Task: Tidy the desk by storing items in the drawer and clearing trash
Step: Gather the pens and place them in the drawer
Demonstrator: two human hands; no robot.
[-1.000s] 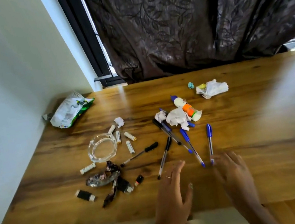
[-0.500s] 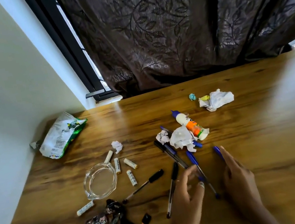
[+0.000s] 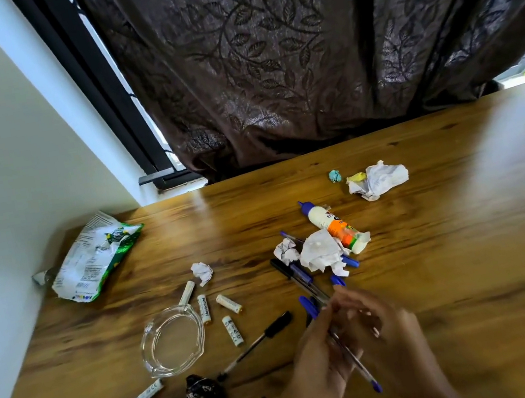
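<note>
The desk (image 3: 454,253) is varnished wood, grain showing, with a glossy sheen. The ashtray (image 3: 173,344) is clear glass. The snack bag (image 3: 95,258) is shiny printed foil or plastic (which one, I cannot tell). The crumpled paper (image 3: 379,179) looks matt. The glue bottle (image 3: 333,226) is smooth plastic. The curtain (image 3: 299,53) is dark cloth with a raised leaf pattern.

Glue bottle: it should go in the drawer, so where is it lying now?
In the head view the glue bottle lies mid-desk, right of centre, its base beside a crumpled white tissue, beyond both hands.
</note>
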